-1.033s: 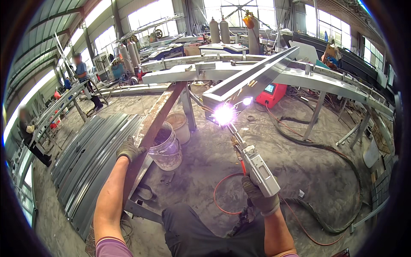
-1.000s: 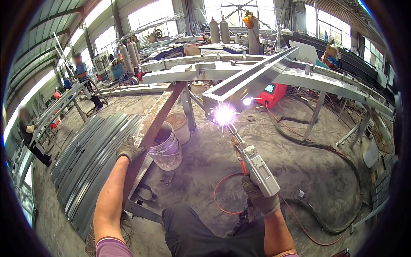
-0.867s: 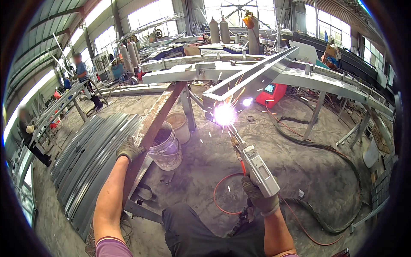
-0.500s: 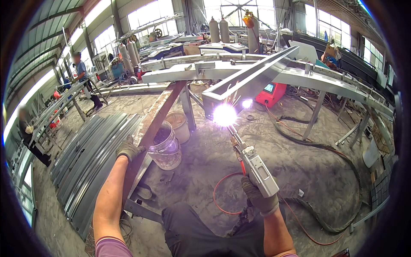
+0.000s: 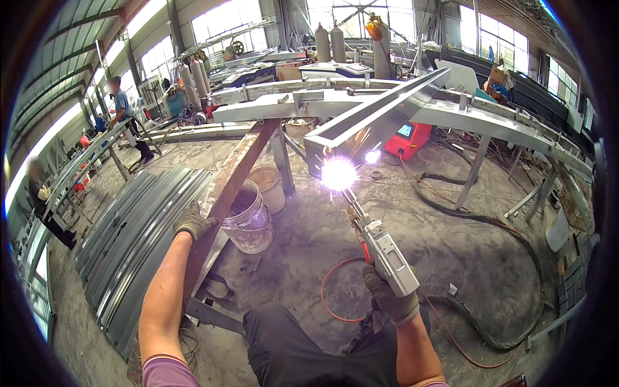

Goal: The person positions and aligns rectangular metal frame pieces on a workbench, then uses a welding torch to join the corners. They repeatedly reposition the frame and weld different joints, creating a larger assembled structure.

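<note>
My gloved right hand (image 5: 389,295) is wrapped round the handle of a silver handheld welding gun (image 5: 385,250). Its nozzle points up and away, and a bright white-violet arc with flying sparks burns at the tip. The glare hides the exact contact spot, at the lower edge of the near end of a shiny metal box channel (image 5: 361,137). That channel lies slanting across a curved metal frame (image 5: 258,111). To the left, my gloved left hand (image 5: 195,221) grips the edge of a rusty brown steel beam (image 5: 235,171) that runs from near me to the frame.
Two dirty buckets (image 5: 248,235) stand right of the beam. Dark metal strips (image 5: 138,242) cover the floor at left. A red machine (image 5: 411,140) sits under the frame, with a thick black hose (image 5: 509,227) looping over the floor. Two people stand at far left; gas cylinders (image 5: 337,45) stand behind.
Both hands and the welding gun stay almost where they were. The arc keeps burning, with its sparks and glare shaped differently. The person at far left has shifted slightly.
</note>
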`<state>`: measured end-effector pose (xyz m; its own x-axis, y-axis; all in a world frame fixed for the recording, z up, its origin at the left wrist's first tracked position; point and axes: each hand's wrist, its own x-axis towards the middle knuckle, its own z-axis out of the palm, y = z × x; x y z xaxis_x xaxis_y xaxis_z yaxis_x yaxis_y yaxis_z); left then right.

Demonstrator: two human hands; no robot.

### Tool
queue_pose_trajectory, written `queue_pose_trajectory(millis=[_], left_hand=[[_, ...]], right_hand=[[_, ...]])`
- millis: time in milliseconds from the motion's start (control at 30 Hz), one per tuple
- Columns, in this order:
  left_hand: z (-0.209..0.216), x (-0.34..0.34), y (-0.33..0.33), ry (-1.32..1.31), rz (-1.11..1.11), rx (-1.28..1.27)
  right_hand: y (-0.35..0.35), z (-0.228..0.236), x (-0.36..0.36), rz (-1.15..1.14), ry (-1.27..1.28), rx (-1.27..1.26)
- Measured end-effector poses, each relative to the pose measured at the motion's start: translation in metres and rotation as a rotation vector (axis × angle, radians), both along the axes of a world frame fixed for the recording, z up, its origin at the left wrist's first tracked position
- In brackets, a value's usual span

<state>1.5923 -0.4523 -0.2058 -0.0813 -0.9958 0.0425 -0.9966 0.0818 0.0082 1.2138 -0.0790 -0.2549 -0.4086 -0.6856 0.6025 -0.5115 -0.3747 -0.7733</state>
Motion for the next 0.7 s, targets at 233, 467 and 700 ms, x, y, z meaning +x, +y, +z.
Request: queue_pose_trajectory(millis=[233, 467, 700], left_hand=[[-0.009, 0.007, -0.008, 0.031, -0.015, -0.029], [-0.016, 0.017, -0.017, 0.024, -0.033, -0.058], [-0.006, 0.005, -0.006, 0.004, -0.005, -0.024]], right_hand=[[-0.001, -0.005, 0.0, 0.014, -0.007, -0.026], [0.002, -0.004, 0.004, 0.044, -0.097, 0.023], [0.002, -0.009, 0.0, 0.042, -0.059, 0.027]])
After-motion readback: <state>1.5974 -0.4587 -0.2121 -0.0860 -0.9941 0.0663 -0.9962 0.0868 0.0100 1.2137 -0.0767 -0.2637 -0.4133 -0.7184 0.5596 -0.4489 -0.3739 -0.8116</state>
